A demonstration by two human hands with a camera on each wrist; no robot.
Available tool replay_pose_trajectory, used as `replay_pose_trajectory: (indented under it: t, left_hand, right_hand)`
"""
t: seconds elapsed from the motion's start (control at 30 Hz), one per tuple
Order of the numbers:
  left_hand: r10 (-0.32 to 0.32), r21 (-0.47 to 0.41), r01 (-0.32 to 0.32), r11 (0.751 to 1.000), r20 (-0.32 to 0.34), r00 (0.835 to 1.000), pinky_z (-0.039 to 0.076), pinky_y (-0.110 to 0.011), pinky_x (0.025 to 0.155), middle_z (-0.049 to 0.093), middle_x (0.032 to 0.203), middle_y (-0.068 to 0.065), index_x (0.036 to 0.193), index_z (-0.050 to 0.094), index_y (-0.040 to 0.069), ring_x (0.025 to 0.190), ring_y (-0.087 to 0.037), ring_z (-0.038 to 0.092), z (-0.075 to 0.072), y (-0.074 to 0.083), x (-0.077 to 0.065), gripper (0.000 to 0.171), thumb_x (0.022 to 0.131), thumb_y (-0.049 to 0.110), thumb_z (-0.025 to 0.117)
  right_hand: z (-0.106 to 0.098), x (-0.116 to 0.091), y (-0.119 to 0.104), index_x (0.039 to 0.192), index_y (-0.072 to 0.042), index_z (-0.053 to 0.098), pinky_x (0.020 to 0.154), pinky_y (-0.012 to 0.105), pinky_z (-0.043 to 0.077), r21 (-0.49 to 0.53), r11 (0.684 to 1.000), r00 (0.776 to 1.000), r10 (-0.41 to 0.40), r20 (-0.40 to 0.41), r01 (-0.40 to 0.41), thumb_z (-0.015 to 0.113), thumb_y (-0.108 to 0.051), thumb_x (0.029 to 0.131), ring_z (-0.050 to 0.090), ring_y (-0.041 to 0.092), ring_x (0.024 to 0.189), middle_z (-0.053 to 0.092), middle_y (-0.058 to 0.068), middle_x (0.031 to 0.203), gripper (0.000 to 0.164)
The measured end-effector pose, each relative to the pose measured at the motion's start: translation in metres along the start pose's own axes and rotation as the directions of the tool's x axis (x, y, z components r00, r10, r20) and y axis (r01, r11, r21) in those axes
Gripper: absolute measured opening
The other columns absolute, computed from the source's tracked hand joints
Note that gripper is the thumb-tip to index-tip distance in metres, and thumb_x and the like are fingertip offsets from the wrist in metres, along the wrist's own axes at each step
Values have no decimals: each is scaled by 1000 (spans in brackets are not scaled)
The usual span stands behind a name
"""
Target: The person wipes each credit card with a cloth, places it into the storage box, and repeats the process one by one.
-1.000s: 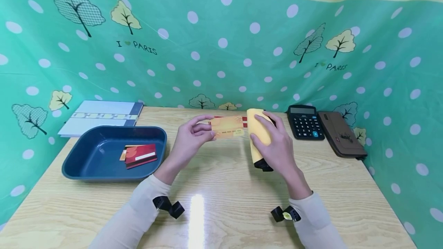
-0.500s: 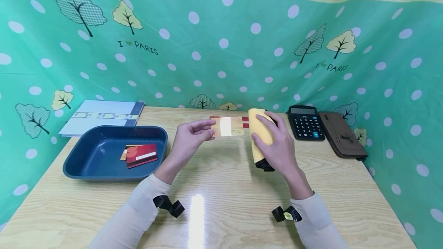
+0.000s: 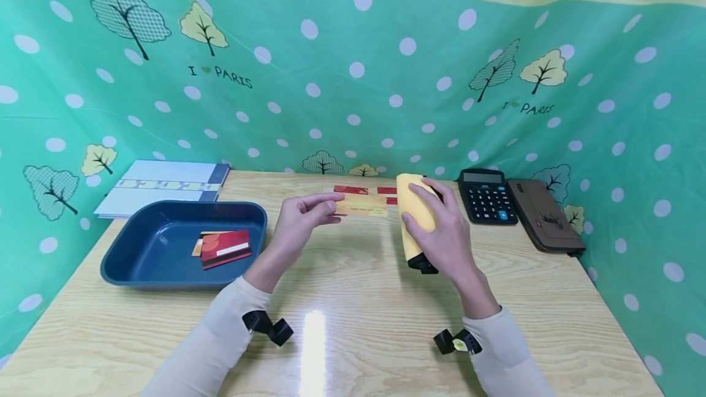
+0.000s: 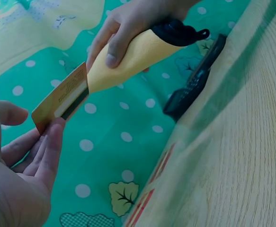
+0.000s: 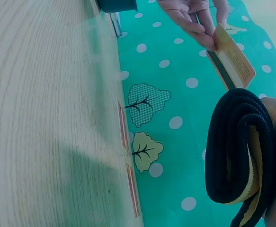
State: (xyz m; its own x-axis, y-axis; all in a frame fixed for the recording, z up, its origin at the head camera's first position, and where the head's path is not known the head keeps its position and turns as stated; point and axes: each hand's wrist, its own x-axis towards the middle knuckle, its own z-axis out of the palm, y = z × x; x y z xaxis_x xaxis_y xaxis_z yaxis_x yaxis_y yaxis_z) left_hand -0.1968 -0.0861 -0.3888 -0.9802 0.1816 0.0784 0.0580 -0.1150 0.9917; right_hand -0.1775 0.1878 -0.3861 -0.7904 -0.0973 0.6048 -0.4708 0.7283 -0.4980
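- Over the middle of the table (image 3: 353, 311), in the head view, the left hand (image 3: 298, 219) holds a yellow card (image 3: 361, 204) by its left end, its print too small to read; the right hand (image 3: 445, 231) grips a folded yellow bundle (image 3: 413, 208) with black edging, a narrow gap away from the card
- Behind them lie two red cards (image 3: 350, 189), the left one partly covered by the yellow card, the right one by the bundle; the blue tray (image 3: 160, 259) holds a red card (image 3: 228, 250) lying over others whose number cannot be told, and both sleeves (image 3: 193, 351) run off the bottom edge
- From the left wrist, fingers meet the yellow card's lower edge, its dark stripe showing; whether the thumb touches it is hard to make out, and the palm is cut off at left; the card's far end overlaps the bundle, contact unclear
- From the right wrist, the bundle's dark folded end covers much of the right hand, which is dim and cropped at the edge; just a corner of the tray enters at the top
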Motion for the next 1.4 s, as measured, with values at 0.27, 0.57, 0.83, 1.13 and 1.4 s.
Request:
replay_pose_trajectory:
  t: [0.27, 0.57, 0.83, 1.13, 1.4]
  left_hand:
    - [21, -63, -20, 998, 5, 1000, 62, -29, 98, 64, 141, -23, 136, 62, -7, 96, -6, 75, 0, 1, 0, 38, 99, -3, 57]
    - [30, -94, -34, 995, -43, 999, 62, -31, 98, 66, 136, -24, 133, 64, -8, 95, -8, 76, 0, -2, 3, 36, 97, -7, 62]
    - [30, -150, -48, 988, -115, 993, 65, -30, 88, 80, 103, -3, 126, 67, -11, 89, -12, 78, 0, -3, 4, 29, 99, 0, 66]
    - [5, -57, -15, 998, -182, 983, 62, -21, 65, 75, 75, 6, 111, 74, -7, 64, -7, 68, 0, -1, 2, 27, 94, 14, 77]
    - [20, 43, -10, 999, -227, 974, 61, -17, 84, 72, 99, 10, 112, 76, -5, 92, -3, 68, 0, -1, 2, 27, 92, 13, 79]
  right_hand:
    - [-1, 0, -1, 138, -17, 66, 73, 38, 52, 3, 1000, 1000, -4, 0, 4, 83, -18, 87, 64, 31, 116, 54, 9, 149, 54]
    - [1, -1, 0, 139, -18, 66, 75, 38, 52, 7, 1000, 1000, 13, 12, -13, 82, -17, 88, 64, 30, 114, 53, 9, 151, 54]
    - [1, -1, 0, 139, -18, 66, 72, 35, 50, 1, 1000, 1000, 10, 10, -10, 82, -18, 87, 65, 29, 108, 54, 9, 150, 54]
    - [-1, -1, -1, 139, -18, 66, 71, 35, 51, -1, 1000, 1000, 8, 10, -8, 82, -19, 87, 65, 29, 109, 54, 8, 150, 54]
    - [0, -1, 0, 139, -18, 66, 72, 36, 52, 3, 1000, 1000, 0, 6, 0, 83, -18, 87, 65, 29, 110, 54, 9, 150, 55]
